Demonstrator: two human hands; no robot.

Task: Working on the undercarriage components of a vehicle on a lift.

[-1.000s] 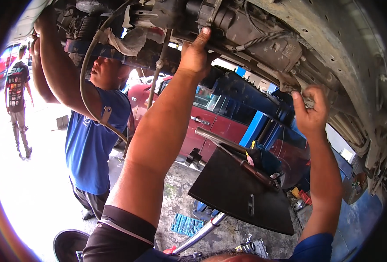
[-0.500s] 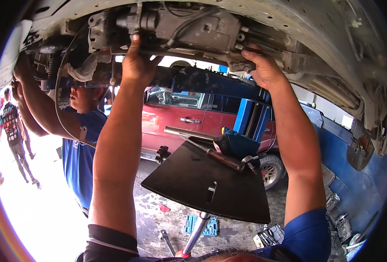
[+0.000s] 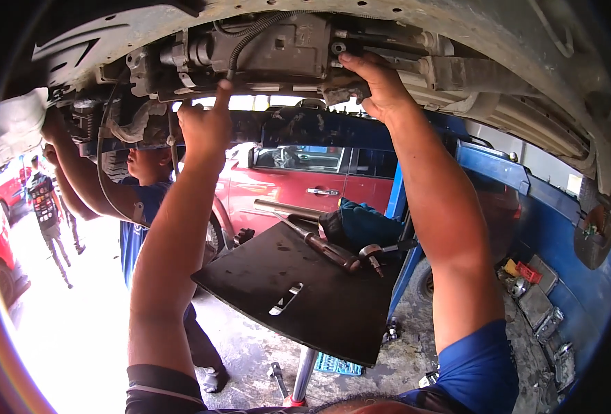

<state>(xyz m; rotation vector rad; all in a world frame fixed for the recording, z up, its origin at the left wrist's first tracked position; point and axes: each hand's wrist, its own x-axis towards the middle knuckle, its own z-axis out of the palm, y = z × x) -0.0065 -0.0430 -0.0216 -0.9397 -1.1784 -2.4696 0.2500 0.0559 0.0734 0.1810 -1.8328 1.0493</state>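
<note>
Overhead is a vehicle's underside with a dirty grey-brown metal housing [image 3: 281, 48] that has a square recess and a ribbed hose [image 3: 245, 43] across it. My left hand [image 3: 205, 127] is raised below the housing's left part, fingers curled and one digit pointing up near the hose's lower end; whatever is inside the curled fingers is hidden. At the housing's right end, my right hand [image 3: 387, 86] grips a dark metal bracket [image 3: 345, 91], thumb on the near side and the other fingers partly hidden.
Below my arms, a black tray [image 3: 305, 276] on a chrome post [image 3: 304, 376] holds a ratchet [image 3: 374, 254], a long-handled tool [image 3: 319, 243] and a teal cloth [image 3: 367, 222]. At left, a co-worker [image 3: 143, 186] reaches up under the vehicle. Behind stand a blue beam [image 3: 326, 130] and red car [image 3: 285, 183].
My view has shifted to the right, so the housing sits further left. My left hand has dropped from the housing and its fingers have curled. My right hand keeps its hold at the right end.
</note>
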